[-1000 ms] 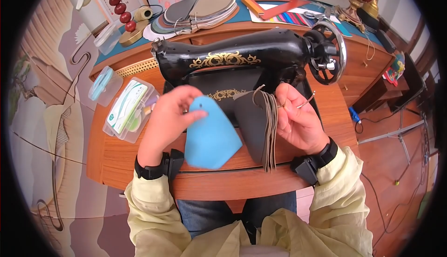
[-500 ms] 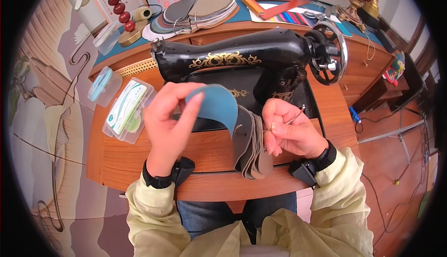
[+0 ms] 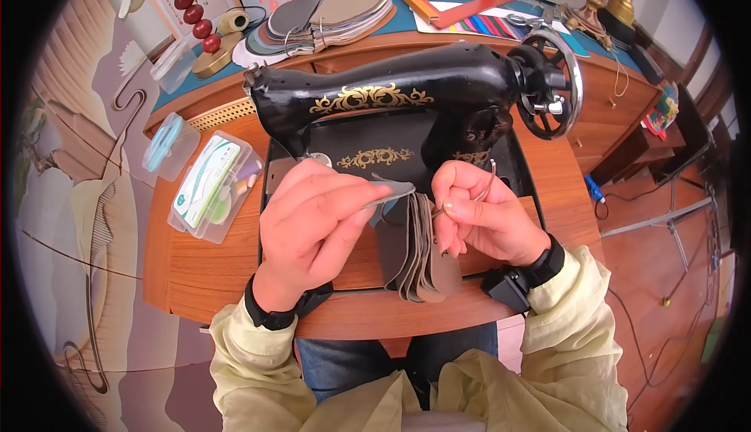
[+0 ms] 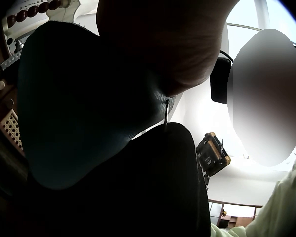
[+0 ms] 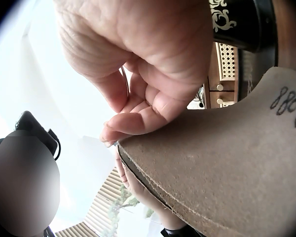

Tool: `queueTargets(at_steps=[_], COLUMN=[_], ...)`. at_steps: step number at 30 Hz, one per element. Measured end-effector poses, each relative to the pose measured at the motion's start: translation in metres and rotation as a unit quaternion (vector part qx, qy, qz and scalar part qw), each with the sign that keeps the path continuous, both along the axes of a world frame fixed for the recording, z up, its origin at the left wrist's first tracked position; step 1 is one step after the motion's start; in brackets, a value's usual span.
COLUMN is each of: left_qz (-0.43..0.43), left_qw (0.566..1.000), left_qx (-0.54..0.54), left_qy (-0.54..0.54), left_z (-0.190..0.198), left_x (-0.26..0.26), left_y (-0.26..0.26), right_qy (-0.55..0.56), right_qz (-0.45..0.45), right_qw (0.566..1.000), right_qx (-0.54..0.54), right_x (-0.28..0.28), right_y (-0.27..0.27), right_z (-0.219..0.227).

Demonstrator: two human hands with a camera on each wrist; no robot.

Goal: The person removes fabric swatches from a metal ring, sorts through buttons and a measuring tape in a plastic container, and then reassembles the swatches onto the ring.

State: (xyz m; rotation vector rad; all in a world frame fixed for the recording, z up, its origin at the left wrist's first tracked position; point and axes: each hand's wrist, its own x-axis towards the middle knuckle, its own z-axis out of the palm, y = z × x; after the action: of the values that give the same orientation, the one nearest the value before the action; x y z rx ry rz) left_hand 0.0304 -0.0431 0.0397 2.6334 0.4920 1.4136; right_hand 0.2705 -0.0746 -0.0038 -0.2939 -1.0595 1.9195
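In the head view the left hand (image 3: 313, 228) pinches a blue-grey leather swatch (image 3: 391, 191), seen nearly edge-on. Just to its right, the right hand (image 3: 489, 217) pinches an open metal ring (image 3: 492, 178). Several grey and brown swatches (image 3: 418, 256) hang in a stack below the fingertips. The left wrist view has the swatch (image 4: 79, 108) large and dark under the hand (image 4: 160, 39), a thin metal tip (image 4: 166, 114) against its narrow end. In the right wrist view, curled fingers (image 5: 143, 116) touch the corner of a brown swatch (image 5: 222, 153) bearing handwritten digits.
A black sewing machine (image 3: 391, 84) stands behind the hands, its handwheel (image 3: 551, 84) at the right. Clear plastic boxes (image 3: 215, 189) lie on the table's left side. Behind are another swatch stack (image 3: 336, 17), a triangular frame (image 3: 461, 8) and scissors (image 3: 532, 21).
The left hand has brought the blue swatch rightward to the ring, turning it from hanging flat to nearly edge-on. The right hand has stayed near its place; the hanging stack has swung and fanned.
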Motion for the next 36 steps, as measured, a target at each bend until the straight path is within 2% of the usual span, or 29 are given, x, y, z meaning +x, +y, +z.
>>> queueTargets(at_steps=[10, 22, 28, 31, 34, 36], left_qz=[0.017, 0.035, -0.03, -0.034, 0.072, 0.107], left_qw=[0.999, 0.988, 0.997, 0.998, 0.985, 0.98], left_qx=[0.048, 0.153, 0.061, -0.004, -0.158, -0.157], left_qy=[0.007, 0.012, 0.026, -0.057, 0.009, 0.063], left_z=[0.001, -0.011, -0.005, -0.018, -0.011, -0.011], left_x=[0.004, 0.008, 0.01, 0.009, 0.012, 0.014], left_y=[-0.001, 0.006, 0.003, 0.007, -0.002, 0.001], right_qy=[0.006, 0.026, 0.039, 0.046, 0.065, 0.07], right_qz=[-0.012, -0.057, -0.072, -0.083, -0.084, -0.075], right_qw=[1.0, 0.998, 0.996, 0.995, 0.994, 0.994], right_qx=[-0.01, -0.003, 0.018, 0.023, 0.021, 0.023], right_x=[0.0, 0.003, 0.002, 0.003, 0.003, 0.002], right_y=[0.0, 0.002, 0.003, 0.004, 0.003, 0.002], right_z=[-0.002, -0.001, -0.005, -0.007, -0.005, -0.004])
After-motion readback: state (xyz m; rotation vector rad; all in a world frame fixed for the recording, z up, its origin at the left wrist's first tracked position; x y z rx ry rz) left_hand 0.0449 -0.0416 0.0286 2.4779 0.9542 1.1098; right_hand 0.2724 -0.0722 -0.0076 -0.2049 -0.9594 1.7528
